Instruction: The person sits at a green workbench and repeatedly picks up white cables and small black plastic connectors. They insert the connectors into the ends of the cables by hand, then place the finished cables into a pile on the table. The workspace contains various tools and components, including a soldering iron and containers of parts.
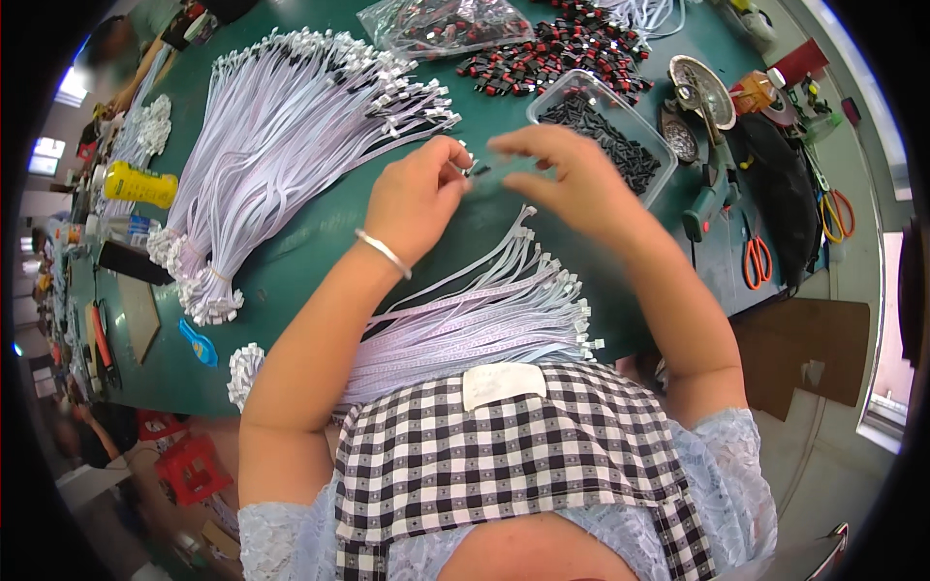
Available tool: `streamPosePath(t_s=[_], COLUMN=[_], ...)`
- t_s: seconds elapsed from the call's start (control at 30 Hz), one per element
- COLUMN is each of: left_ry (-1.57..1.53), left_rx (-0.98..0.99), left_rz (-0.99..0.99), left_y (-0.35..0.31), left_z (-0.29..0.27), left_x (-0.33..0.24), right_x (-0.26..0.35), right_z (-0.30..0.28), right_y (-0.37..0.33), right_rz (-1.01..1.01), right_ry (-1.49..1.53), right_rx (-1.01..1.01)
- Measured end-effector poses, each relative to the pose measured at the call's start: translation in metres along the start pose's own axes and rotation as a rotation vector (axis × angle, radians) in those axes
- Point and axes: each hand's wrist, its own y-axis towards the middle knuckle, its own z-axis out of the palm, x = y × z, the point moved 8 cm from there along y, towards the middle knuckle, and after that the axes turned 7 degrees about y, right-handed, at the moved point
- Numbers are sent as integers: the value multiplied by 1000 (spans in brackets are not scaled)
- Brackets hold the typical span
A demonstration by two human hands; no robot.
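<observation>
cable bundle [291, 136] left | black-parts tub [620, 131] right | scissors [758, 261]

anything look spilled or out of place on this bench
Mostly tidy. The red-and-black connectors lie loose on the green table rather than in the clear tub. The cable bundles look orderly, and both hands work at one cable end.

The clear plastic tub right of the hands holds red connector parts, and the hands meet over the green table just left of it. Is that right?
Not quite. The clear plastic tub holds black parts, not red; the red and black pieces lie loose on the green table behind it. The head view shows this. The left hand and right hand do meet just left of the tub.
</observation>
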Motion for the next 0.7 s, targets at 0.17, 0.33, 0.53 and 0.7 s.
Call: streamPosePath(t_s=[0.17,0.33,0.53,0.7], left_ry=[278,401,365,353], left_rx=[29,96,464,430], left_rz=[46,185,173,175], left_y=[3,-16,-40,-37], left_z=[10,14,42,45], left_x=[19,-14,-15,-6], right_x=[-20,-46,-69,-71], right_z=[-55,-65,-63,-71], right_y=[-7,-28,-26,-26], right_rz=[132,214,217,314], right_ry=[-717,-958,-773,-798], right_rx=[107,290,260,222])
